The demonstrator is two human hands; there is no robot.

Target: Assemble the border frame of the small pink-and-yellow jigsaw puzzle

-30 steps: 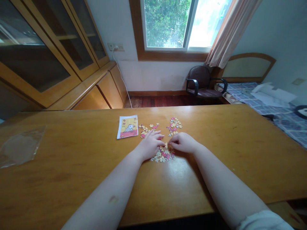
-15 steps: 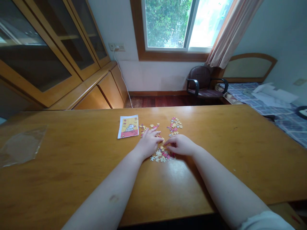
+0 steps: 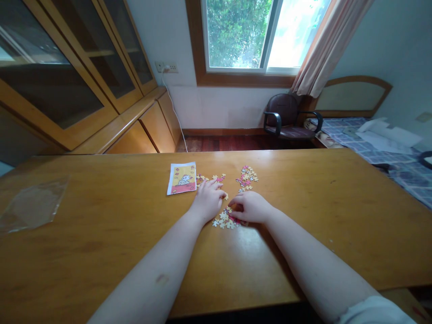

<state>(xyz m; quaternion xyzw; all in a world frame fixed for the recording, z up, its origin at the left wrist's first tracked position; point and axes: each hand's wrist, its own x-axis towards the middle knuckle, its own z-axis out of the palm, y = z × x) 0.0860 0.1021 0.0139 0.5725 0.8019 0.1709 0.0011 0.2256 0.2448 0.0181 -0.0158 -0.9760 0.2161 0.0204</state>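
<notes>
Small jigsaw puzzle pieces [image 3: 222,220] in yellow, pink and pale tones lie in loose groups on the wooden table. My left hand [image 3: 208,200] rests flat over the left group, fingers stretched out and partly covering the pieces. Close to its thumb is a single yellow piece [image 3: 226,196]. Over the near pile, my right hand [image 3: 251,207] curves down with thumb and forefinger apart, the tips at the pieces. Another group of pieces [image 3: 246,177] lies just beyond it. Left of my left hand is a picture card [image 3: 182,178] showing a white cartoon animal on yellow and pink.
A clear plastic bag [image 3: 33,204] lies flat at the left of the wooden table [image 3: 111,216]. Beyond the far edge are a glass-door cabinet [image 3: 111,105], a dark armchair [image 3: 286,117] and a bed [image 3: 364,135] with papers on it.
My right hand has shifted slightly down and left over the near pile, its thumb and forefinger now wider apart. My left hand stays over the left group, its thumb drawn in a little.
</notes>
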